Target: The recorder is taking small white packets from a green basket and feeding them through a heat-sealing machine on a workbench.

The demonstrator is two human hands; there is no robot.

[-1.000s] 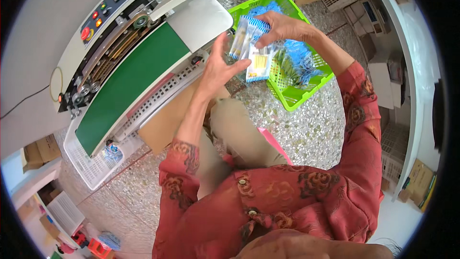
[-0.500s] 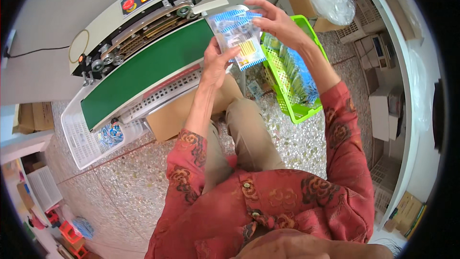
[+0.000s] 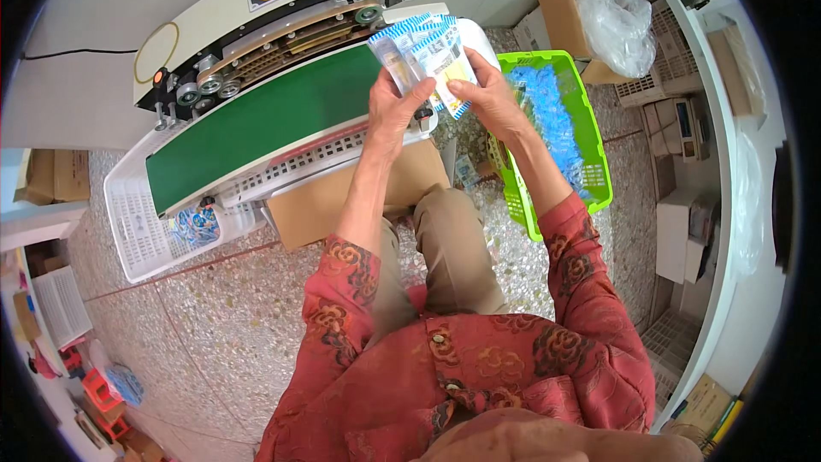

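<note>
Several clear plastic packets (image 3: 434,53) with blue-striped edges and a yellow patch are fanned out between my hands, over the right end of the green conveyor belt. My left hand (image 3: 395,109) is closed round their lower left side, thumb on top. On their right side, my right hand (image 3: 489,92) pinches the packets with thumb and fingers. What lies inside the packets is too small to make out. Right of my right hand stands a bright green basket (image 3: 590,145) holding many blue-and-clear packets (image 3: 552,120).
Behind the green belt (image 3: 256,128) runs a sealing machine (image 3: 282,43) with rollers, buttons and a red knob. A white basket (image 3: 128,239) with blue packets stands at its left end. A cardboard box (image 3: 342,188) is below the belt. Shelves (image 3: 727,205) line the right side.
My right hand has come down from above the packets and now grips their right side. The packets are spread wider. The view has shifted slightly.
</note>
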